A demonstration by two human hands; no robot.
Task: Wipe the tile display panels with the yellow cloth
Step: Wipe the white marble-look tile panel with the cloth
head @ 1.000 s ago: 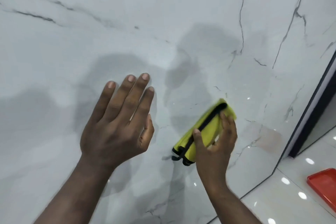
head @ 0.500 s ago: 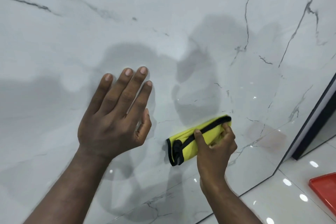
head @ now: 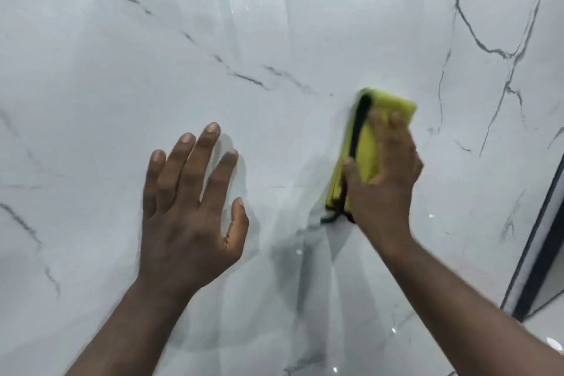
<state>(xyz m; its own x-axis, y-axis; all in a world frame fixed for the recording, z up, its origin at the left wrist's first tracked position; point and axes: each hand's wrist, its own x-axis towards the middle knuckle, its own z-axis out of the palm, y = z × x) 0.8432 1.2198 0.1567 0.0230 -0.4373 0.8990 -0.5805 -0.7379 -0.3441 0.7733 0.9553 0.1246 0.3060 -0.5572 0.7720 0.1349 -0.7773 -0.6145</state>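
Since 0.5 s ago your left hand (head: 189,210) is staying braced on the tile panel (head: 274,24) while the yellow cloth (head: 366,152) is swinging upright and climbing, so the wipe is reaching fresh tile. Left fingers are lying spread and flat. Your right hand (head: 389,180) is pinching the folded cloth against the panel.

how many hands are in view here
2. The left hand rests, fingers spread, on the tile panel left of centre; the right hand, right of centre, holds the yellow cloth against it. None seems hidden.

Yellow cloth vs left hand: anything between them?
No object: between the left hand and the yellow cloth only bare tile panel shows, head view.
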